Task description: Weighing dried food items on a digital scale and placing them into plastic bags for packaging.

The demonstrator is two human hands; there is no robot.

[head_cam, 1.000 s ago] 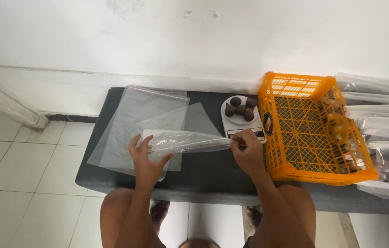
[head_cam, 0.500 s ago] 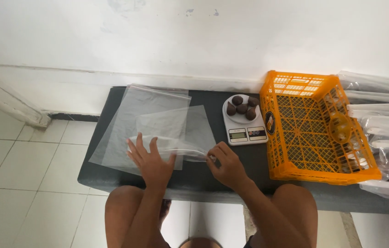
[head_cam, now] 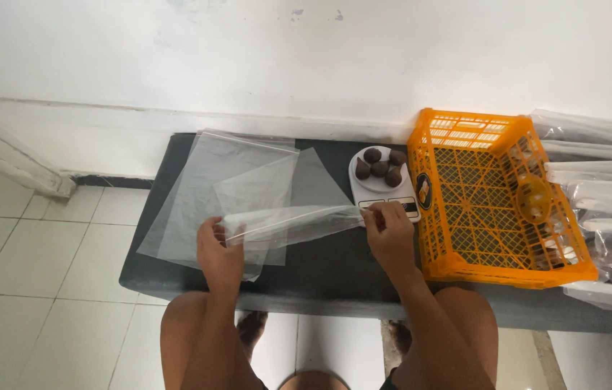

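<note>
Both hands, left [head_cam: 220, 249] and right [head_cam: 389, 230], pinch opposite ends of a clear bag [head_cam: 291, 222], stretching it flat above the counter [head_cam: 335, 267], beside the scale [head_cam: 385, 180].

I'm stretching a clear plastic bag [head_cam: 288, 225] between my hands; more clear bags [head_cam: 212, 180] are lying left, filled packs [head_cam: 602, 217] stacking far right.

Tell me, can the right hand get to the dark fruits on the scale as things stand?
Probably yes. The right hand sits just below the scale, nothing lies between it and the dark fruits, but it grips the clear plastic bag.
</note>
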